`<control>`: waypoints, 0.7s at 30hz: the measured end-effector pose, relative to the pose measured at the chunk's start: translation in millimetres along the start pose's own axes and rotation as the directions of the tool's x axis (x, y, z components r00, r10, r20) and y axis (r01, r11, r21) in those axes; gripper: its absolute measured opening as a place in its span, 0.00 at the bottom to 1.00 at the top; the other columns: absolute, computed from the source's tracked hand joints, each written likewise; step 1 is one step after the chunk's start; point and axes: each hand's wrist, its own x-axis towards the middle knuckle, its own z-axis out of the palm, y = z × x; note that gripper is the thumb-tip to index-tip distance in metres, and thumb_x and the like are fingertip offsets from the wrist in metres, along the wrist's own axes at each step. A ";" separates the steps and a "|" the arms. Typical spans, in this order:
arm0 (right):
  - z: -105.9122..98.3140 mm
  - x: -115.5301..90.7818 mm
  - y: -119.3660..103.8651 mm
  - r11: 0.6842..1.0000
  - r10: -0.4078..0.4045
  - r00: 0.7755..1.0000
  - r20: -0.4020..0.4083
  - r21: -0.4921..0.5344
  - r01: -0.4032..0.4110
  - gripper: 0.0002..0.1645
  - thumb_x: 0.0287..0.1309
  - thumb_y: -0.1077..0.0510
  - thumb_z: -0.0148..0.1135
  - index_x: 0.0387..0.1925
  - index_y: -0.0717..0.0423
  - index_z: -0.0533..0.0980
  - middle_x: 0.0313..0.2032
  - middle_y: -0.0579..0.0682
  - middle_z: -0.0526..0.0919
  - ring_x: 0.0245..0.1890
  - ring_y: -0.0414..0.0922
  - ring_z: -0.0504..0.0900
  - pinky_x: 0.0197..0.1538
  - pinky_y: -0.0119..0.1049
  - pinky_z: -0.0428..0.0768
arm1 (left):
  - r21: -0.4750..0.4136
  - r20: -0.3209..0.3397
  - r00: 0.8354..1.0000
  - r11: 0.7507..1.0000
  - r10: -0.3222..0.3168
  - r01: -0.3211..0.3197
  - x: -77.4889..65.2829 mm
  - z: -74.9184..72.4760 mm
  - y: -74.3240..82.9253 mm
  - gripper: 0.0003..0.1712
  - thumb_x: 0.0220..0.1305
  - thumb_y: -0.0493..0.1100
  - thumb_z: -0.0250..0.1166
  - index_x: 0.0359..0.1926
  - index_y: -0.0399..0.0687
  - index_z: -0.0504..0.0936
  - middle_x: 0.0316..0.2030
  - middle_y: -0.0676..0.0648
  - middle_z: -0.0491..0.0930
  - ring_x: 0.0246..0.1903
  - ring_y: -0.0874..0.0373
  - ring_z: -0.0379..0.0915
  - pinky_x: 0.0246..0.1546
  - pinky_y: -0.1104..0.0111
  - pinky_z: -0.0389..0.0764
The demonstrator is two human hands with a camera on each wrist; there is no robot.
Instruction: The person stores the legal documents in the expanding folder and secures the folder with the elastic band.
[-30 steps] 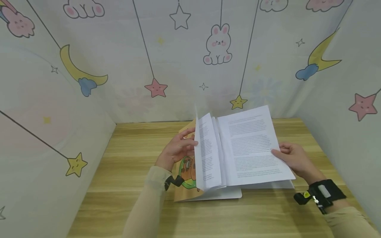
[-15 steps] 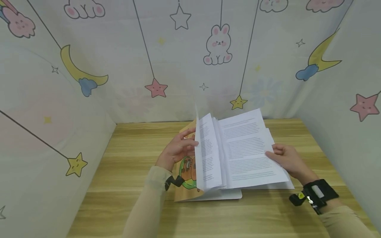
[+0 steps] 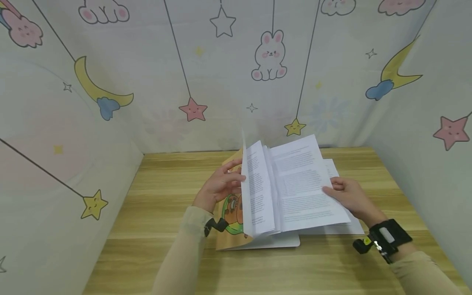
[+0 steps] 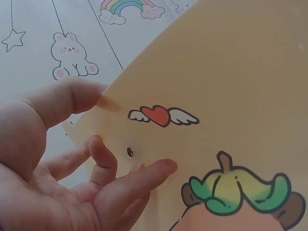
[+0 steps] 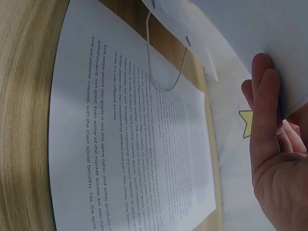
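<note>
Head view first: a folder (image 3: 233,209) is propped partly open on the wooden table (image 3: 158,205), roughly mid-scene toward the far edge. Its tan cover is held up by the left hand (image 3: 217,186) — the edge is caught lightly between thumb and fingers. From the left wrist, fingertips (image 4: 166,166) can be seen against the outside, near a winged heart (image 4: 163,116) and a cartoon with a leafy cap (image 4: 236,187).

Over on the right, a printed sheet (image 3: 302,188) is pinched at its right edge by the right hand (image 3: 350,196), thumb on the text side, and it's raised at a tilt. Whether extra pages are caught in that pinch can't be told. Another printed page (image 5: 134,159) is seen underneath, lying on the table — with a thin pale loop (image 5: 166,90) visible from the right wrist.

Black straps (image 3: 392,237) are worn on both wrists, and the far side is covered by cloth (image 3: 225,69) printed with bunnies, moons and stars.
</note>
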 end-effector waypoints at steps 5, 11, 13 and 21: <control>2.7 1.7 -2.7 1.000 0.000 1.000 0.018 0.024 -0.001 0.31 0.75 0.51 0.64 0.66 0.70 0.73 0.48 0.63 0.88 0.36 0.49 0.89 0.35 0.39 0.87 | 0.000 -0.002 1.000 1.000 -0.002 0.002 0.8 -0.4 -0.4 0.43 0.66 0.27 0.65 0.80 0.48 0.63 0.68 0.29 0.69 0.48 0.42 0.82 0.44 0.55 0.87; 8.6 2.6 -5.2 0.999 -0.001 0.999 0.032 0.033 0.000 0.30 0.74 0.52 0.64 0.65 0.69 0.73 0.48 0.63 0.88 0.36 0.48 0.89 0.35 0.38 0.86 | -0.007 -0.005 1.000 1.000 -0.001 0.001 -0.2 1.3 0.5 0.44 0.66 0.27 0.65 0.80 0.48 0.63 0.68 0.28 0.70 0.47 0.42 0.83 0.43 0.55 0.88; 10.3 3.3 -5.2 0.999 -0.009 0.999 0.042 0.041 0.008 0.29 0.75 0.52 0.64 0.66 0.70 0.73 0.48 0.63 0.89 0.36 0.48 0.89 0.36 0.38 0.87 | -0.010 -0.004 1.000 1.000 -0.001 0.001 -0.4 1.5 0.5 0.44 0.66 0.27 0.65 0.80 0.48 0.64 0.68 0.28 0.69 0.47 0.42 0.82 0.43 0.55 0.88; 13.2 4.2 -9.0 0.999 -0.028 0.997 0.072 0.042 0.025 0.32 0.79 0.47 0.56 0.68 0.68 0.72 0.46 0.60 0.88 0.37 0.49 0.87 0.36 0.38 0.86 | -0.010 -0.004 1.000 1.000 -0.001 0.001 -0.9 1.2 0.7 0.44 0.66 0.27 0.65 0.80 0.48 0.63 0.67 0.29 0.70 0.48 0.43 0.83 0.43 0.55 0.87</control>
